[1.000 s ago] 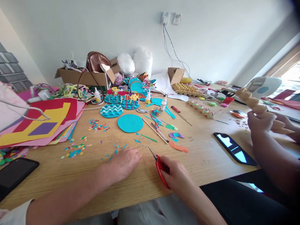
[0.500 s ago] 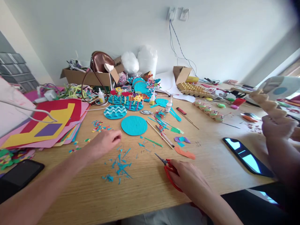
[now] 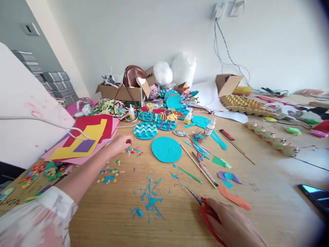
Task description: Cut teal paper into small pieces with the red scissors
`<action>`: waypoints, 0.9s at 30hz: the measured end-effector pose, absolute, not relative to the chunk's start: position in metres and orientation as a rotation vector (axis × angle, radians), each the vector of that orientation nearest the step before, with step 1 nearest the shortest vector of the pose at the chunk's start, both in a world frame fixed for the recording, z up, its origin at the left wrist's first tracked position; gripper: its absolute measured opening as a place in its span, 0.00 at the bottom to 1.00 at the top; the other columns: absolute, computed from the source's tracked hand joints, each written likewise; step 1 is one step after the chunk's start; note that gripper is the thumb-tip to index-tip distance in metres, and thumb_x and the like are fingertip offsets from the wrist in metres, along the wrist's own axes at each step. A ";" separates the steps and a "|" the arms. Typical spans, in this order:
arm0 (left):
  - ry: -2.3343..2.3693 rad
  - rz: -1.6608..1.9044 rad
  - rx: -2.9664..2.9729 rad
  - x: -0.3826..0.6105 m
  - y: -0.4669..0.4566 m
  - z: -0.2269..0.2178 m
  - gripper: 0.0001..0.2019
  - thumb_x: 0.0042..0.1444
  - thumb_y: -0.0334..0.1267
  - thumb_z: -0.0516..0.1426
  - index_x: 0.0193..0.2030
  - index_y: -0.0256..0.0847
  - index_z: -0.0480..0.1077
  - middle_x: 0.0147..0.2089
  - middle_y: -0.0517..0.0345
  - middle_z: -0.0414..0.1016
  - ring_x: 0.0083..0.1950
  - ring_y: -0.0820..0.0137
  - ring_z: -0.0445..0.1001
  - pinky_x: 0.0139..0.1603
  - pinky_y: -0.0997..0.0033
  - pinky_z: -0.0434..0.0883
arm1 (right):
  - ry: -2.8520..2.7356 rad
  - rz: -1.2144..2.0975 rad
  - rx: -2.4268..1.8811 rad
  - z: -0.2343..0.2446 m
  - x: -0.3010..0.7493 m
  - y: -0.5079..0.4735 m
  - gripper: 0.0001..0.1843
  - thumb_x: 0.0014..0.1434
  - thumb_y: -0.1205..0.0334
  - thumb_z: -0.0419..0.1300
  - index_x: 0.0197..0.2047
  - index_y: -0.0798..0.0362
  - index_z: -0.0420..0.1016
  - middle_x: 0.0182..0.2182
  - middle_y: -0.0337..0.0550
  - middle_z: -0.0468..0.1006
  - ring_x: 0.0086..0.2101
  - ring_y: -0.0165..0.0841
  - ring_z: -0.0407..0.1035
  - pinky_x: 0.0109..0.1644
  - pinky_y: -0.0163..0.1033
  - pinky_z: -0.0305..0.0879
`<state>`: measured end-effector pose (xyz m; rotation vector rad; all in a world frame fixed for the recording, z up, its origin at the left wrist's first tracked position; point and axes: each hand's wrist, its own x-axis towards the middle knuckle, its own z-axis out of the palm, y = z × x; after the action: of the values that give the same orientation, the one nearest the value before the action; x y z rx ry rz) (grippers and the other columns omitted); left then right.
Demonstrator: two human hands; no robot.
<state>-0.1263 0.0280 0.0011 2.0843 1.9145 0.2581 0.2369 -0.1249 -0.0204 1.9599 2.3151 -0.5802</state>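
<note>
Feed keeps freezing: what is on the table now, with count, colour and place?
scissors: one, red handles, front right
plain disc: one, teal, centre
wave disc: one, teal and white, behind centre
paper slivers: many, teal, front centre
confetti: many, mixed colours, left of centre
paper sheets: stack, red, yellow, pink, left
glue bottles: three, white, mid-table
cardboard boxes: two, brown, back
phone: one, black, right edge
left hand: by confetti
right hand: grip on scissors

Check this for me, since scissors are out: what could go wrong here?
The right hand holds the red scissors, bare points aimed roughly toward the left hand; a slip might nick it. The left forearm passes beside the coloured paper scraps; a sweep might scatter them.
</note>
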 end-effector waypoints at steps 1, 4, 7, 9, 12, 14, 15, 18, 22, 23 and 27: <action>1.919 0.215 2.083 -0.127 0.032 0.000 0.04 0.53 0.32 0.55 0.33 0.38 0.71 0.32 0.60 0.74 0.35 0.70 0.72 0.37 0.71 0.67 | 2.316 -0.580 1.965 -0.021 0.238 -0.125 0.14 0.57 0.61 0.45 0.27 0.51 0.69 0.27 0.47 0.79 0.28 0.40 0.72 0.27 0.37 0.52; 1.922 0.097 2.077 -0.129 0.040 -0.001 0.11 0.58 0.39 0.53 0.45 0.37 0.67 0.45 0.53 0.71 0.42 0.67 0.71 0.42 0.62 0.70 | 2.290 -0.589 1.954 -0.019 0.238 -0.125 0.14 0.58 0.61 0.45 0.27 0.51 0.69 0.28 0.47 0.79 0.29 0.41 0.72 0.28 0.38 0.54; 1.912 0.017 2.084 -0.131 0.045 0.002 0.13 0.58 0.39 0.52 0.50 0.39 0.65 0.51 0.51 0.68 0.46 0.66 0.70 0.44 0.59 0.70 | 2.276 -0.577 1.934 -0.016 0.239 -0.124 0.14 0.58 0.62 0.44 0.28 0.51 0.69 0.29 0.48 0.79 0.30 0.42 0.72 0.29 0.39 0.55; 1.907 -0.014 2.099 -0.134 0.046 0.006 0.13 0.59 0.39 0.52 0.49 0.40 0.66 0.51 0.51 0.68 0.46 0.66 0.70 0.45 0.59 0.70 | 2.265 -0.571 1.917 -0.016 0.240 -0.122 0.15 0.58 0.62 0.44 0.28 0.52 0.68 0.29 0.48 0.78 0.30 0.42 0.72 0.29 0.39 0.55; 1.910 -0.017 2.130 -0.135 0.045 0.013 0.13 0.58 0.39 0.52 0.49 0.39 0.66 0.50 0.52 0.68 0.45 0.66 0.70 0.44 0.60 0.70 | 2.247 -0.587 1.903 -0.016 0.241 -0.119 0.16 0.60 0.60 0.42 0.29 0.51 0.68 0.28 0.47 0.78 0.30 0.41 0.72 0.28 0.38 0.55; 1.899 0.017 2.168 -0.129 0.041 0.018 0.10 0.58 0.38 0.53 0.45 0.37 0.68 0.45 0.52 0.71 0.42 0.67 0.71 0.41 0.62 0.70 | 2.242 -0.601 1.898 -0.014 0.241 -0.117 0.16 0.60 0.59 0.42 0.29 0.51 0.68 0.28 0.46 0.78 0.29 0.39 0.72 0.27 0.36 0.54; 1.876 0.041 2.198 -0.121 0.038 0.020 0.09 0.58 0.36 0.52 0.42 0.36 0.69 0.40 0.53 0.73 0.39 0.67 0.72 0.40 0.63 0.70 | 2.241 -0.601 1.903 -0.012 0.241 -0.116 0.15 0.59 0.59 0.42 0.29 0.51 0.67 0.28 0.45 0.78 0.29 0.38 0.72 0.27 0.36 0.54; 1.673 0.101 2.344 -0.080 0.023 0.019 0.08 0.55 0.30 0.51 0.36 0.37 0.72 0.33 0.55 0.74 0.36 0.67 0.72 0.36 0.68 0.67 | 2.262 -0.573 1.953 -0.001 0.239 -0.115 0.13 0.58 0.60 0.43 0.30 0.51 0.67 0.27 0.44 0.77 0.28 0.36 0.71 0.26 0.35 0.53; 1.256 0.101 2.554 -0.011 0.001 0.006 0.09 0.53 0.28 0.53 0.36 0.41 0.72 0.39 0.57 0.75 0.42 0.68 0.71 0.41 0.72 0.65 | 2.351 -0.566 2.030 0.015 0.237 -0.116 0.15 0.59 0.59 0.42 0.29 0.52 0.66 0.27 0.45 0.76 0.27 0.35 0.69 0.28 0.35 0.54; 1.196 0.095 2.590 0.002 -0.001 0.002 0.09 0.54 0.29 0.52 0.37 0.41 0.72 0.39 0.56 0.74 0.42 0.68 0.71 0.41 0.72 0.65 | 2.366 -0.577 2.038 0.017 0.237 -0.117 0.15 0.59 0.58 0.42 0.28 0.52 0.65 0.26 0.44 0.76 0.27 0.35 0.69 0.28 0.35 0.54; 1.111 0.039 2.682 0.031 0.001 -0.012 0.07 0.53 0.28 0.53 0.36 0.38 0.71 0.39 0.51 0.73 0.43 0.64 0.70 0.39 0.68 0.66 | 2.392 -0.619 2.054 0.020 0.238 -0.121 0.14 0.58 0.59 0.42 0.28 0.52 0.64 0.24 0.43 0.74 0.26 0.34 0.68 0.27 0.35 0.53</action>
<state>0.0313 0.0012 -0.0123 2.6822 1.1108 0.0394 0.2385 -0.1209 0.0200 2.0543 2.3916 -0.6192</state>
